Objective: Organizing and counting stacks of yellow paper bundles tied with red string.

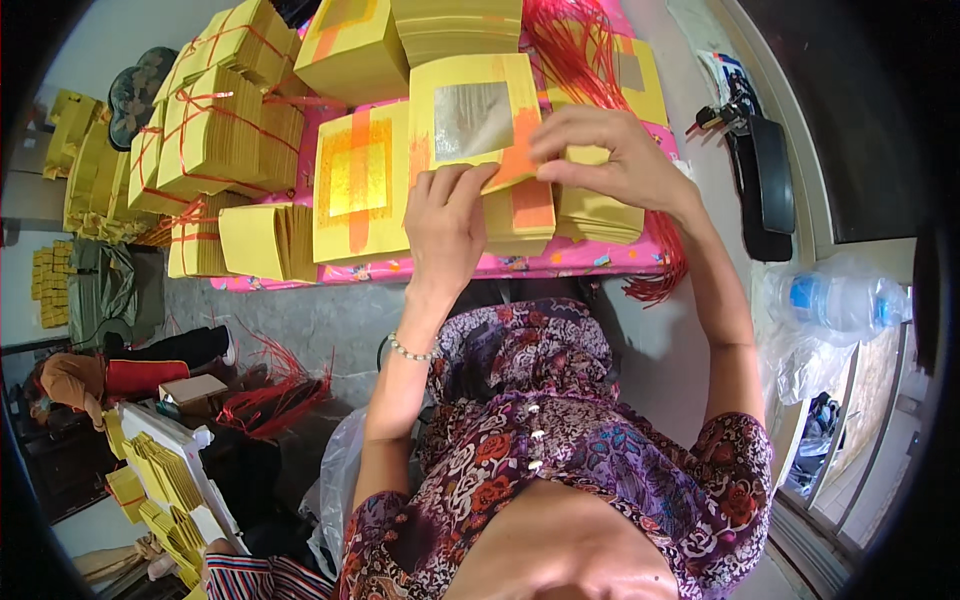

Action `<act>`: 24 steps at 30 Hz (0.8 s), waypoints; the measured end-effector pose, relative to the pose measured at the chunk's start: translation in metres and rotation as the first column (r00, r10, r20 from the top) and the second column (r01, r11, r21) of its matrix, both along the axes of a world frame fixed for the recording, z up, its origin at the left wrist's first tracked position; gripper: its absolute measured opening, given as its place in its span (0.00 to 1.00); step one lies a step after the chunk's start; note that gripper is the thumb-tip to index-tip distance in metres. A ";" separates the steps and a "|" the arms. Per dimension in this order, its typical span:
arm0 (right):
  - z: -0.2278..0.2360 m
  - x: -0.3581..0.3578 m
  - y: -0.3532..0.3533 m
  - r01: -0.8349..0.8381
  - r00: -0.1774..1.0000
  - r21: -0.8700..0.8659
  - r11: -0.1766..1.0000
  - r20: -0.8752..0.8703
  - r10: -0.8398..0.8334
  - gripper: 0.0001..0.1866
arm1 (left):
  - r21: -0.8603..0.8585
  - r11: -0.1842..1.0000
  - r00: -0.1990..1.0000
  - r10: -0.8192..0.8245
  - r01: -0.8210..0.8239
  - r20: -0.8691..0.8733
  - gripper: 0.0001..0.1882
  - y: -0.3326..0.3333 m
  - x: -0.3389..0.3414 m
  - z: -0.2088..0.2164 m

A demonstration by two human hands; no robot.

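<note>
The left hand [446, 222] and right hand [612, 163] pinch the near edge of silver-foiled yellow paper [470, 117], probably light, flexible, easily creased, best held there.

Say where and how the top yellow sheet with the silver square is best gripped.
Likely a pinch on its near edge, from the near side, thumb underneath: the sheet is broad, and that edge is bent up off the stack below.

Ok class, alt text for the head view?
Someone's right hand pinches the near edge of a yellow-and-silver sheet, the left hand touching it, above a paper stack on a pink cover. Yellow bundles tied in red stand to the left.
</note>
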State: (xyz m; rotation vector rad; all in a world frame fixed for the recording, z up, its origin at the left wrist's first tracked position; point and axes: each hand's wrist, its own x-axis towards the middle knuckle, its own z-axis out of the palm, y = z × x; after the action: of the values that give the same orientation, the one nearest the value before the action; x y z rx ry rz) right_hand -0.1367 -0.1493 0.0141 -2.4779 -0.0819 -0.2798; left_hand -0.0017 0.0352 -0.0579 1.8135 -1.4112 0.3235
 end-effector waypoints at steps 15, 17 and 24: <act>-0.054 0.050 -0.016 0.197 0.791 0.611 0.767 0.364 -0.493 0.20 | -0.606 0.791 0.804 -0.307 -0.083 -0.510 0.14 0.009 0.026 -0.009; -0.054 0.049 -0.013 0.180 0.765 0.638 0.749 0.388 -0.514 0.18 | -0.618 0.782 0.787 -0.330 -0.081 -0.521 0.17 0.008 0.030 -0.013; -0.041 0.039 0.006 0.238 0.728 0.765 0.598 0.268 -0.632 0.21 | -0.547 0.831 0.747 -0.300 -0.101 -0.593 0.21 0.008 0.040 -0.011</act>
State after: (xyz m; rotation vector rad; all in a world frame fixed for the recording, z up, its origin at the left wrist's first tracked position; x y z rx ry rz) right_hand -0.0979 -0.1430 -0.0265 -1.5548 0.3918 -1.0145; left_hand 0.0381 0.0432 -0.0688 1.1696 -0.7827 -0.0019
